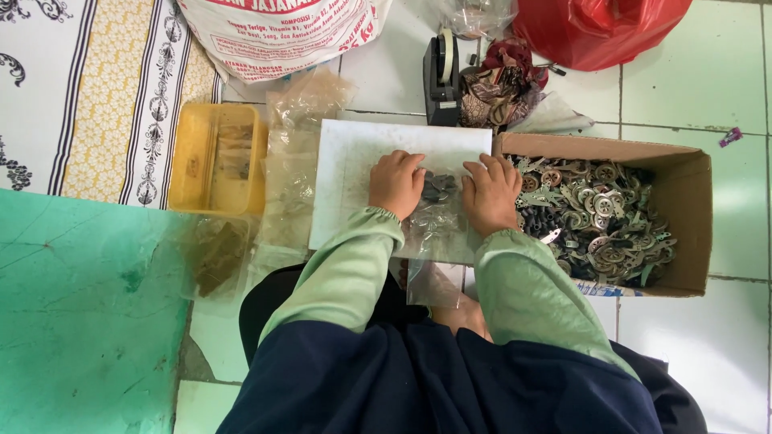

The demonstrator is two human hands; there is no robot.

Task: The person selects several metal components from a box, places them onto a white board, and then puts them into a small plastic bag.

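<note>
1. Our left hand (396,183) rests on a white board (354,161), with the fingers bent down and the tips pressing the left edge of a small clear bag (437,210).
2. Our right hand (490,193) lies just beside it, fingers curled down on the right edge of the same bag.
3. Between our 2 hands, the bag holds a little heap of dark metal pieces (438,187). We cannot tell if the fingers pinch the plastic or only push on it.
4. The bag runs back from our hands toward our lap, and its near end hangs off the board.
5. Just past our right hand sits a brown cardboard box (691,209), touching the board's edge. It is full of shiny metal pieces (599,221), silver, green and dark.
6. Past our left hand, beyond the board, lies a stack of clear plastic bags (293,153), and then a yellow tray (189,157).
7. Ahead of our hands, beyond the far edge of the board, stands a black tape holder (441,76) with a bunch of patterned cloth (503,84) next to it.
8. Farther ahead are a big white sack (277,36) and a red plastic bag (599,28).
9. Our sleeves (346,273) are light green, and everything sits on a white tiled floor (708,80).
</note>
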